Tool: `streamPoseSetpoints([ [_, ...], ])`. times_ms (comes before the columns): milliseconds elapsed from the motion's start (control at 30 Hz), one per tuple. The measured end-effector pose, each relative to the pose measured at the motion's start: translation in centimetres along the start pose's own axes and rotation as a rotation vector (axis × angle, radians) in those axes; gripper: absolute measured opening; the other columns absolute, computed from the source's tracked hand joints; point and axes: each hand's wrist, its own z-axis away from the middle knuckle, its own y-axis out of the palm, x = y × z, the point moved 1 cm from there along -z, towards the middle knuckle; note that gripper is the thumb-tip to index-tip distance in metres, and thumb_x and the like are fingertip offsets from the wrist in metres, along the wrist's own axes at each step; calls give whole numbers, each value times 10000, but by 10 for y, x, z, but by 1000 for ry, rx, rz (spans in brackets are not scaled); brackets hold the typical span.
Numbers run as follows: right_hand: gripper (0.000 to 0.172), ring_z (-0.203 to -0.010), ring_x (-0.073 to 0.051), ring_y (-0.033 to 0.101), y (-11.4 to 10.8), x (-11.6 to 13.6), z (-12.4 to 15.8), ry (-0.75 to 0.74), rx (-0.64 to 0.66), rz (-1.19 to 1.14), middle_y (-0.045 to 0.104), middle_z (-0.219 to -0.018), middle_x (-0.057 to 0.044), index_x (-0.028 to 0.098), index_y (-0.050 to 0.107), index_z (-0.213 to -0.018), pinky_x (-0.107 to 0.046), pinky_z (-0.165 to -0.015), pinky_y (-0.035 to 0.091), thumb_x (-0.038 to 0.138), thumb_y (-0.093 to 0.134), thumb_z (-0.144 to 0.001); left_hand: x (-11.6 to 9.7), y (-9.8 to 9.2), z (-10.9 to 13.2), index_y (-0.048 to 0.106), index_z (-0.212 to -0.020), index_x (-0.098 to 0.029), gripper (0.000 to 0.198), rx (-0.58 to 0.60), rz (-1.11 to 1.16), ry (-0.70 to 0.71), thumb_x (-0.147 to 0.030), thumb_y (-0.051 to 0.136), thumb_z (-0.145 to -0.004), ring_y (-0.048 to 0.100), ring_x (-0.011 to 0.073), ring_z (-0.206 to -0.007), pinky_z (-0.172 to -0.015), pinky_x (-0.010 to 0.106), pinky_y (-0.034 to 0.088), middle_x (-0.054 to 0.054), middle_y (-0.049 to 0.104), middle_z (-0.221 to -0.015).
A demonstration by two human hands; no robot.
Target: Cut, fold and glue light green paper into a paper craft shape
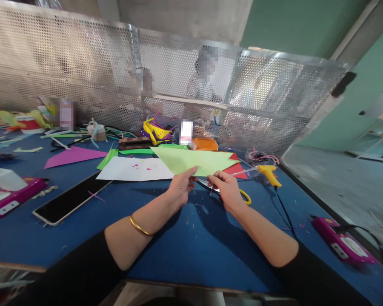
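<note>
My left hand [181, 187] pinches the near edge of a light green paper sheet [194, 160] and holds it just above the blue table [191, 250]. My right hand [226, 189] grips yellow-handled scissors [242, 196], whose blades point left at the paper's lower edge. A red paper piece [238, 169] lies under the green sheet's right side. A white sheet [137, 169] lies to the left of it.
A yellow glue gun [270, 173] with a black cord lies at the right. A tablet [70, 199] and a magenta device [12, 197] sit at the left, another magenta device [341, 242] at the near right. Paper scraps lie before a perforated metal screen [178, 76]; people sit behind it.
</note>
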Motion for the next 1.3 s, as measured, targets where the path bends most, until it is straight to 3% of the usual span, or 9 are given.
streamPoseSetpoints([
  [400, 231, -540, -117, 480, 1, -1, 0, 3, -24, 6, 605, -542, 23, 190, 557, -582, -245, -548, 368, 366, 678, -672, 3, 0, -1, 655, -787, -124, 152, 30, 6, -18, -188, 769, -709, 555, 92, -483, -456, 194, 389, 6, 637, -598],
  [700, 284, -549, -135, 529, 4, 1, 0, -18, 17, 178, 610, -563, 4, 184, 567, -637, -259, -553, 408, 453, 601, -719, 7, 0, 2, 678, -757, -126, 210, 89, -75, 7, -139, 821, -604, 569, 98, -504, -462, 190, 393, 23, 674, -628],
  [900, 240, -676, -180, 627, -8, 12, -8, -34, 142, 577, 674, -710, -51, 166, 606, -802, -280, -635, 455, 370, 484, -837, -19, -4, -14, 654, -753, -144, 241, 35, -104, 61, -194, 832, -598, 535, 78, -484, -463, 188, 391, -9, 647, -608],
  [1000, 80, -841, -244, 645, -24, 23, -8, -60, 259, 906, 697, -869, -100, 169, 629, -799, -321, -737, 438, 194, 581, -740, -42, -19, -21, 657, -784, -150, 268, -7, -107, 82, -173, 835, -586, 535, 73, -501, -449, 181, 374, -12, 654, -640],
  [1067, 193, -930, -326, 631, -34, 27, -7, -46, 297, 1130, 671, -995, -192, 128, 637, -864, -373, -758, 424, 113, 606, -675, -54, -31, -23, 665, -804, -139, 267, -23, -105, 76, -165, 832, -597, 525, 66, -495, -436, 176, 371, 3, 662, -665],
  [1133, 331, -892, -365, 639, -39, 26, -6, -15, 362, 1303, 660, -991, -243, 79, 629, -976, -393, -713, 418, 63, 594, -648, -62, -41, -23, 673, -827, -125, 251, -42, -99, 62, -155, 818, -624, 514, 57, -485, -419, 165, 371, 14, 662, -677],
  [1300, 490, -873, -339, 644, -41, 19, -8, -18, 533, 1516, 651, -1012, -220, 82, 578, -1141, -352, -658, 389, 45, 564, -653, -66, -50, -22, 657, -819, -104, 105, -70, -67, 6, -133, 730, -751, 493, 47, -454, -373, 150, 375, 8, 627, -645],
])
